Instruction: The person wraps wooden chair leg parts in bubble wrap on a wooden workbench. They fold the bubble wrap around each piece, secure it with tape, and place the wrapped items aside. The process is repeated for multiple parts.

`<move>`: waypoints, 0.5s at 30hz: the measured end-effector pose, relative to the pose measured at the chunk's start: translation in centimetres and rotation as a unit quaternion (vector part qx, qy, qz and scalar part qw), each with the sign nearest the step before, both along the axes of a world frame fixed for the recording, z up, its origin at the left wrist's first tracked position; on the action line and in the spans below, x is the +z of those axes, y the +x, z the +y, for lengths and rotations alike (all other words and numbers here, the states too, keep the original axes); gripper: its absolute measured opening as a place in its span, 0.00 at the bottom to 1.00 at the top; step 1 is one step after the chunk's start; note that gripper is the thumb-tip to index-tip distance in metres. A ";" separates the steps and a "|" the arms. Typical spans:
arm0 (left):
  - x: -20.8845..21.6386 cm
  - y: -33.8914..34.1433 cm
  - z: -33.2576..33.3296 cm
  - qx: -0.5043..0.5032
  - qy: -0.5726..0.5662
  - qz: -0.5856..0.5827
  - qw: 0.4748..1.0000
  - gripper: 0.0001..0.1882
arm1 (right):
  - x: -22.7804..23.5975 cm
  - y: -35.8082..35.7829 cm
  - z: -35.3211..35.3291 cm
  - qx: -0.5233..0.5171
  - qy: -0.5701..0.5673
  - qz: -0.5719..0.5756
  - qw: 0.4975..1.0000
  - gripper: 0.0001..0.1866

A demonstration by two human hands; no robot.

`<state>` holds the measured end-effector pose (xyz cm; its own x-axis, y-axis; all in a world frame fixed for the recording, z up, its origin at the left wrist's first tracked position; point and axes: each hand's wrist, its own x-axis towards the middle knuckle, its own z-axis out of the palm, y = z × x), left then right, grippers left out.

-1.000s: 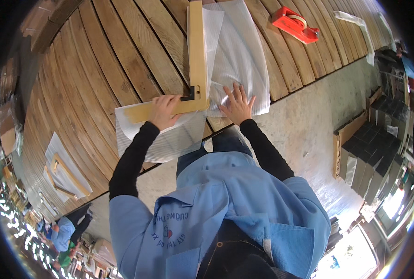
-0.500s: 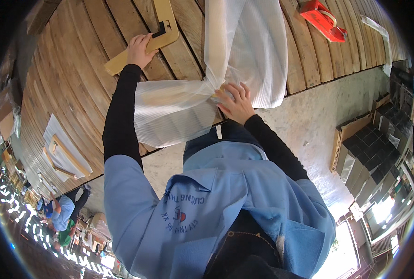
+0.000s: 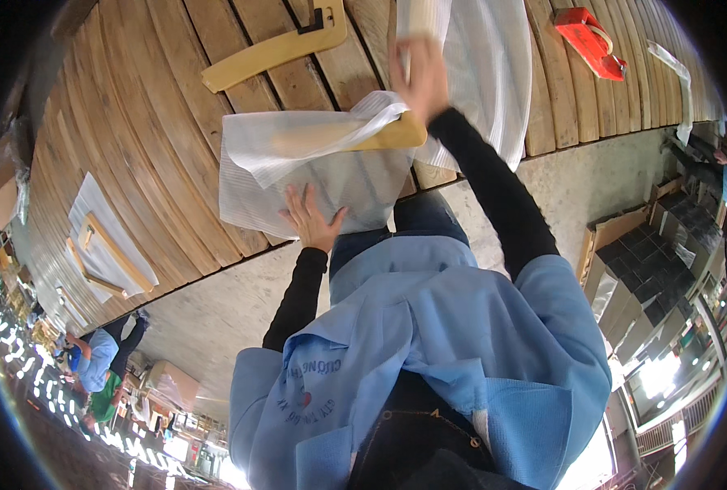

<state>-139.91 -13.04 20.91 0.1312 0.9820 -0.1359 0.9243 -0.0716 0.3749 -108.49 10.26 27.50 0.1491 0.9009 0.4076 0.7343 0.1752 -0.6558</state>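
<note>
A translucent white ribbed packing sheet (image 3: 355,175) lies on the slatted wooden table, partly folded over a light yellow wooden piece (image 3: 396,135) with a rounded corner. My left hand (image 3: 310,219) rests flat on the near part of this sheet with its fingers spread. Just beyond the wooden corner is my right hand (image 3: 425,80), smeared by motion, beside the sheet's far stretch (image 3: 490,73); whether it grips anything is unclear. A pale wooden length shows under the sheet above that hand. Farther left, a bare L-shaped wooden piece (image 3: 277,59) with a black fitting lies uncovered.
A red tape dispenser (image 3: 589,42) stands on the slats (image 3: 147,155) at the right, near a strip of white wrap (image 3: 672,77). Another wooden frame piece (image 3: 118,249) lies on a white sheet at the left. Dark-topped stacked boxes (image 3: 653,261) stand right, and people work at lower left.
My left hand has left the bare L-shaped piece and come down onto the sheet. My right hand has moved away and up from the gathered sheet, which has opened, exposing the wooden corner.
</note>
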 end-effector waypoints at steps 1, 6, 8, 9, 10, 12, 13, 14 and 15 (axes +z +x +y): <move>-1.4 -0.8 -1.2 0.053 -0.039 -0.007 0.998 0.65 | -1.9 -0.3 -4.7 0.152 -0.007 -0.074 0.986 0.12; -0.1 0.6 -1.3 0.147 -0.123 0.037 0.981 0.73 | -4.7 -1.7 -12.0 0.266 -0.099 -0.247 0.926 0.30; -0.4 1.5 -0.8 0.158 -0.138 0.043 0.977 0.75 | -5.4 -1.8 -10.2 0.222 -0.116 -0.268 0.930 0.33; -0.4 1.9 -1.2 0.163 -0.149 0.043 0.974 0.76 | -5.9 -1.8 -9.9 0.230 -0.118 -0.271 0.927 0.33; -0.2 2.2 -1.8 0.168 -0.161 0.043 0.972 0.77 | -6.3 -1.8 -9.8 0.239 -0.120 -0.274 0.924 0.33; -0.2 2.8 -2.4 0.188 -0.172 0.055 0.965 0.77 | -6.7 -1.6 -8.8 0.251 -0.067 -0.274 0.926 0.36; -0.2 3.1 -2.7 0.197 -0.178 0.061 0.962 0.77 | -6.8 -1.6 -8.7 0.247 -0.054 -0.276 0.927 0.36; 0.1 3.5 -3.1 0.197 -0.183 0.059 0.961 0.77 | -6.7 -1.7 -8.6 0.242 -0.043 -0.276 0.929 0.36; 0.5 3.9 -3.5 0.197 -0.188 0.057 0.961 0.77 | -6.7 -1.8 -8.2 0.239 -0.044 -0.273 0.931 0.36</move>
